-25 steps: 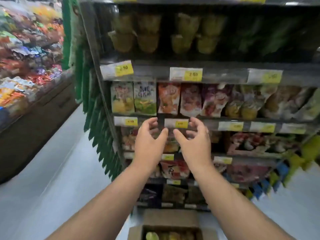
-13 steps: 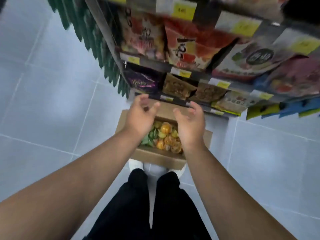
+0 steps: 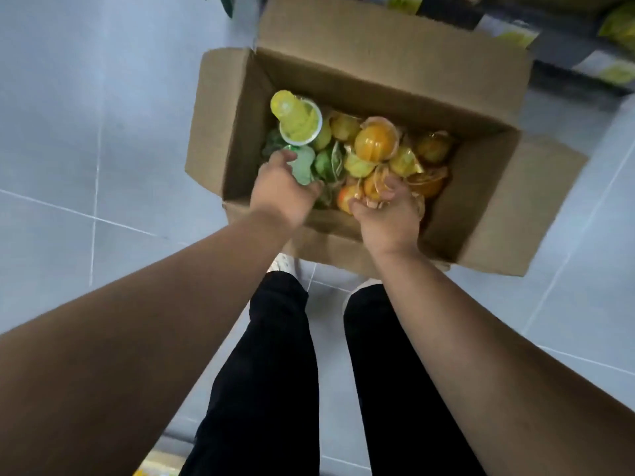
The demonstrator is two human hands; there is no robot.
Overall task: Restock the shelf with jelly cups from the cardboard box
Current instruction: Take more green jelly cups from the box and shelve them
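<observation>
Head view down into open cardboard box on the floor, holding loose jelly cups. With left grip curled round green cup at left, right grip clutching orange cup nearby.

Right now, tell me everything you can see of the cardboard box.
The cardboard box is brown card, open, its flaps folded outward. It sits on the grey tiled floor ahead of the person's feet, holding loose yellow, orange and green jelly cups. The left hand and right hand reach inside among them; their grip is unclear.
</observation>
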